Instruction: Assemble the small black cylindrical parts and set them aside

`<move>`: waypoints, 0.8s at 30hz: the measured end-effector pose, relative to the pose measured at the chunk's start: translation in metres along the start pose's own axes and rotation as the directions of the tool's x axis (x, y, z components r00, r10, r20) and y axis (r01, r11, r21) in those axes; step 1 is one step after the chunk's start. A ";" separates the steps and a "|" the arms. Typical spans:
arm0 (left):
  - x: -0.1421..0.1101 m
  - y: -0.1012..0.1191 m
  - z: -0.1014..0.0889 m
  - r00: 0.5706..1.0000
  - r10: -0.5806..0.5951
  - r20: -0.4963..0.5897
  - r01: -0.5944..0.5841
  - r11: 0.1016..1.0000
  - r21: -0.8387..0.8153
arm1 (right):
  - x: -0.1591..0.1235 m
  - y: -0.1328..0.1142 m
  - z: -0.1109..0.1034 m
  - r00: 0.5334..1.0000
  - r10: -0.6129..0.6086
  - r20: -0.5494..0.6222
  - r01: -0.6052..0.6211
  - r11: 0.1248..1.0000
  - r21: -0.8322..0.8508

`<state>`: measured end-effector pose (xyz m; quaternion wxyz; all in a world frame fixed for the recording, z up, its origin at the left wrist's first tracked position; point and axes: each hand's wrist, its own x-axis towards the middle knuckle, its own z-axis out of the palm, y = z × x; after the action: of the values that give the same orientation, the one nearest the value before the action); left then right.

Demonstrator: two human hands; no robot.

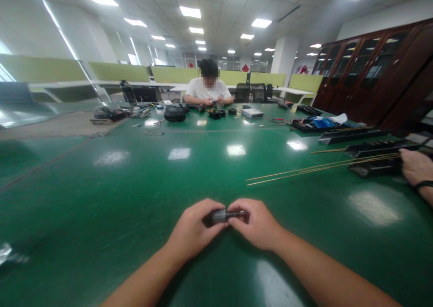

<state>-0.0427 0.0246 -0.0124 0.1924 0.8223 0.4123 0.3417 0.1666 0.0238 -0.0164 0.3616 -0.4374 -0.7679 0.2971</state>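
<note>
Just above the green tabletop, my two hands meet around a small dark cylindrical part with a narrower ridged shaft pointing right. My left hand is closed on the thick grey body, thumb below and fingers above. On the shaft side, my right hand pinches the thin end between thumb and fingers. The part lies about level, left to right. Its exact kind is too small and blurred to tell, and the fingers cover some of it.
Thin brass-coloured rods reach in from the right, by a co-worker's hand and dark metal channels. Across the table a person in a white shirt sits behind a black case and a silver box.
</note>
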 end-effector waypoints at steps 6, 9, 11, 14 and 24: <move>0.000 -0.002 0.003 0.999 -0.020 -0.029 0.020 1.000 0.002 | 0.001 0.002 0.000 1.000 0.011 0.001 -0.011 1.000 0.006; 0.001 -0.002 0.003 0.999 -0.013 -0.031 0.013 1.000 -0.001 | 0.002 0.003 0.000 1.000 0.006 0.002 -0.006 1.000 0.002; 0.001 -0.002 0.002 0.999 -0.006 -0.033 0.006 1.000 -0.001 | 0.002 0.003 0.000 1.000 0.005 0.003 -0.005 1.000 -0.003; 0.000 -0.001 0.002 0.999 -0.002 -0.034 0.002 1.000 0.006 | 0.002 0.003 0.000 1.000 0.015 0.010 -0.015 1.000 0.001; -0.001 -0.002 0.002 1.000 0.010 -0.018 -0.010 1.000 0.000 | 0.001 0.003 0.003 0.998 0.048 0.027 -0.048 0.999 0.004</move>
<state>-0.0429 0.0251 -0.0149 0.1872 0.8212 0.4099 0.3501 0.1650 0.0258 -0.0196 0.3450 -0.4507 -0.7613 0.3134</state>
